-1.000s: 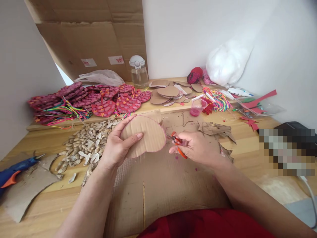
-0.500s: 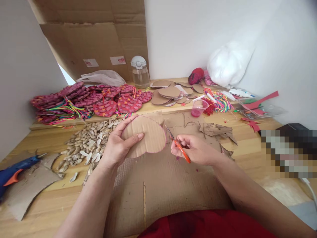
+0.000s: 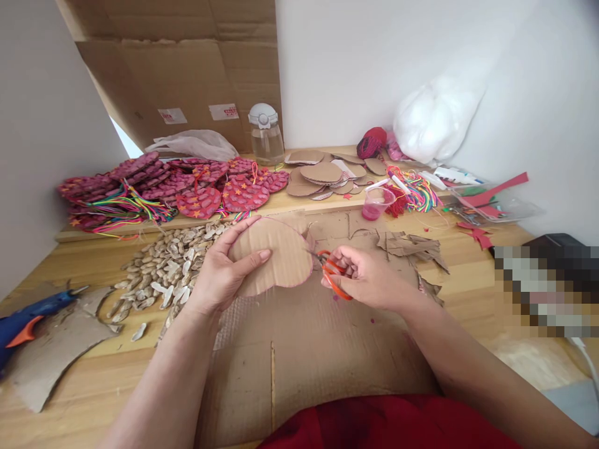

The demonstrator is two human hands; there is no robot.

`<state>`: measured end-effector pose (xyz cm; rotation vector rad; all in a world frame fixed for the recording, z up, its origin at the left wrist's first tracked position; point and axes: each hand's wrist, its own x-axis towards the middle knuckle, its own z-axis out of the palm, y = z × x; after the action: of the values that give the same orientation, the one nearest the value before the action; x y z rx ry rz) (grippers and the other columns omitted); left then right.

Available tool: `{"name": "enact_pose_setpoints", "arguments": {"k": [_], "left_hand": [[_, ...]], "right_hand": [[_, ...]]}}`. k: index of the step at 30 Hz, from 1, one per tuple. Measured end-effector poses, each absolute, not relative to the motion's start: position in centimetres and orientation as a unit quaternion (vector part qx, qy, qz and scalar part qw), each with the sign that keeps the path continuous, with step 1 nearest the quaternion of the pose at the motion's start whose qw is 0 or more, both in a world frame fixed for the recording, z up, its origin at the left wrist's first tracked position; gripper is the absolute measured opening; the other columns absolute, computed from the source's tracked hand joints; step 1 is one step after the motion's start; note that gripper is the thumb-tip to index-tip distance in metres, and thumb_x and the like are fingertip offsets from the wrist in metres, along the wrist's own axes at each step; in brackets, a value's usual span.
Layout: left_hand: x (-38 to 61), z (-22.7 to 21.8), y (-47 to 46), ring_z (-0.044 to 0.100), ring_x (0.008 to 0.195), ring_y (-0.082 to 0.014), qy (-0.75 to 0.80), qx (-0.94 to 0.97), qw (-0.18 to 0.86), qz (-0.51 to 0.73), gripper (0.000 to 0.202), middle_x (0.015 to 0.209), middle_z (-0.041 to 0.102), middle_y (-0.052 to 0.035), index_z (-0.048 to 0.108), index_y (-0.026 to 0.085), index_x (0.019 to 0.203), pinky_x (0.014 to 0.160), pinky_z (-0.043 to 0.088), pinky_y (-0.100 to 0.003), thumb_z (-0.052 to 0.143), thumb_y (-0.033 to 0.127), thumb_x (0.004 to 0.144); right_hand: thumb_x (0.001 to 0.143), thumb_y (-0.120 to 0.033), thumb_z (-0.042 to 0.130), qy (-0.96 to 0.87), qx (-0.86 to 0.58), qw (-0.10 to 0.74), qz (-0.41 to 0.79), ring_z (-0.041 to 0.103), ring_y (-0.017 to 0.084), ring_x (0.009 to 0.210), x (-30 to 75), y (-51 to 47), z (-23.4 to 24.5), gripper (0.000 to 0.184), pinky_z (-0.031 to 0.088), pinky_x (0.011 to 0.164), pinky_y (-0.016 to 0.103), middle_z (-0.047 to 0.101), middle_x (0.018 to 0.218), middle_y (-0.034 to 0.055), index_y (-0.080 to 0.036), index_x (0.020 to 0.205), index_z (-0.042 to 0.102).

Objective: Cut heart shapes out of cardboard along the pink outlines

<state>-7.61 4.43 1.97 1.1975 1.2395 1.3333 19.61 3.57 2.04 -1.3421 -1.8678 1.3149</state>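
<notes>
My left hand (image 3: pixel 229 271) grips a rounded piece of cardboard (image 3: pixel 281 255) by its left side, thumb on top and fingers behind. A pink line runs along the cardboard's edge. In my right hand (image 3: pixel 360 274) is a pair of scissors (image 3: pixel 334 274) with orange handles, the blades pointing left. Their tips meet the right edge of the cardboard piece; whether they are over or under it is hard to make out. Both hands are above a large cardboard sheet (image 3: pixel 309 349) on the wooden table.
Peanut shells (image 3: pixel 159 262) lie left of my hands, with a blue glue gun (image 3: pixel 37 318) beyond them. Decorated red pieces (image 3: pixel 196 193), cut cardboard shapes (image 3: pixel 322 173), a bottle (image 3: pixel 266 137) and a pink-bottomed cup (image 3: pixel 374 206) stand behind. Cardboard scraps (image 3: pixel 412 246) lie to the right.
The scissors have turned in my right hand and moved left, so the tips now reach the cardboard's edge and the handles show spread apart. My left hand stays nearly still.
</notes>
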Motion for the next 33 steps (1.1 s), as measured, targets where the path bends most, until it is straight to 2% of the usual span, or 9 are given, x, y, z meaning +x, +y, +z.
{"name": "enact_pose_setpoints", "arguments": {"k": [5, 14, 18, 21, 24, 26, 28, 30, 33], "left_hand": [[-7.6, 2.1, 4.4, 0.062, 0.111, -0.0276, 0.503, 0.488, 0.466, 0.541, 0.07, 0.13, 0.065, -0.0066, 0.066, 0.028, 0.131, 0.084, 0.058, -0.031, 0.088, 0.031, 0.064], [-7.8, 1.9, 4.6, 0.064, 0.11, -0.0269, 0.513, 0.489, 0.475, 0.522, 0.072, 0.127, 0.066, -0.0058, 0.065, 0.028, 0.132, 0.082, 0.058, -0.031, 0.089, 0.031, 0.064], [-7.7, 2.2, 4.3, 0.067, 0.104, -0.0293, 0.529, 0.523, 0.522, 0.418, 0.074, 0.127, 0.068, -0.0089, 0.061, 0.025, 0.136, 0.078, 0.059, -0.036, 0.086, 0.039, 0.067], [-7.9, 2.0, 4.2, 0.068, 0.105, -0.0295, 0.527, 0.598, 0.515, 0.315, 0.065, 0.128, 0.069, -0.0085, 0.064, 0.026, 0.133, 0.084, 0.057, -0.039, 0.081, 0.046, 0.073], [-8.2, 1.5, 4.4, 0.065, 0.112, -0.0305, 0.519, 0.689, 0.446, 0.237, 0.059, 0.131, 0.068, -0.0071, 0.066, 0.029, 0.132, 0.091, 0.053, -0.042, 0.077, 0.047, 0.077], [-8.0, 1.4, 4.3, 0.064, 0.11, -0.0322, 0.53, 0.736, 0.366, 0.208, 0.058, 0.123, 0.07, -0.0075, 0.069, 0.03, 0.129, 0.093, 0.051, -0.046, 0.079, 0.044, 0.074], [-7.3, 1.5, 4.0, 0.063, 0.109, -0.0341, 0.541, 0.759, 0.273, 0.241, 0.052, 0.113, 0.073, -0.0094, 0.074, 0.028, 0.12, 0.098, 0.047, -0.051, 0.083, 0.04, 0.07], [-6.1, 1.8, 3.5, 0.063, 0.109, -0.0321, 0.521, 0.743, 0.224, 0.357, 0.046, 0.106, 0.073, -0.01, 0.076, 0.024, 0.114, 0.104, 0.042, -0.051, 0.083, 0.041, 0.072], [-4.1, 1.7, 2.5, 0.07, 0.09, -0.0227, 0.452, 0.674, 0.4, 0.426, 0.048, 0.094, 0.075, -0.0067, 0.067, 0.02, 0.127, 0.087, 0.053, -0.038, 0.073, 0.043, 0.085]], "right_hand": [[0.089, -0.05, 0.065, -0.704, -0.496, 0.26, 0.437, 0.048, 0.012, 0.058, 19.3, 3.6, 1.8, 0.032, 0.035, 0.053, 0.025, 0.057, 0.065, -0.0028, -0.02, 0.081, 0.058], [0.089, -0.053, 0.065, -0.762, -0.532, 0.254, 0.266, 0.046, 0.011, 0.052, 19.2, 2.9, 2.2, 0.032, 0.024, 0.05, 0.026, 0.061, 0.064, -0.0014, -0.022, 0.085, 0.065], [0.088, -0.054, 0.065, -0.761, -0.536, 0.258, 0.26, 0.048, 0.012, 0.053, 19.2, 2.8, 2.1, 0.032, 0.024, 0.05, 0.026, 0.063, 0.066, -0.0003, -0.022, 0.089, 0.068], [0.089, -0.052, 0.065, -0.753, -0.538, 0.268, 0.267, 0.049, 0.013, 0.053, 19.1, 2.8, 2.1, 0.03, 0.025, 0.05, 0.026, 0.066, 0.068, 0.0005, -0.023, 0.091, 0.069], [0.09, -0.05, 0.064, -0.755, -0.538, 0.277, 0.254, 0.051, 0.013, 0.054, 18.9, 2.5, 2.6, 0.027, 0.026, 0.05, 0.027, 0.067, 0.069, 0.0009, -0.023, 0.091, 0.069], [0.09, -0.048, 0.064, -0.761, -0.538, 0.28, 0.23, 0.052, 0.014, 0.055, 18.7, 2.1, 2.9, 0.026, 0.026, 0.051, 0.027, 0.068, 0.069, 0.001, -0.023, 0.091, 0.07], [0.091, -0.048, 0.064, -0.766, -0.544, 0.282, 0.196, 0.053, 0.014, 0.055, 18.5, 1.7, 3.0, 0.025, 0.025, 0.051, 0.027, 0.068, 0.07, 0.0014, -0.024, 0.092, 0.07], [0.091, -0.048, 0.065, -0.77, -0.549, 0.283, 0.16, 0.055, 0.015, 0.057, 18.2, 1.4, 2.7, 0.025, 0.026, 0.051, 0.027, 0.069, 0.071, 0.0018, -0.024, 0.092, 0.069], [0.092, -0.04, 0.066, -0.785, -0.535, 0.291, 0.116, 0.06, 0.016, 0.062, 17.6, 1.3, 1.7, 0.018, 0.034, 0.055, 0.028, 0.071, 0.077, 0.0033, -0.022, 0.094, 0.068]]}}
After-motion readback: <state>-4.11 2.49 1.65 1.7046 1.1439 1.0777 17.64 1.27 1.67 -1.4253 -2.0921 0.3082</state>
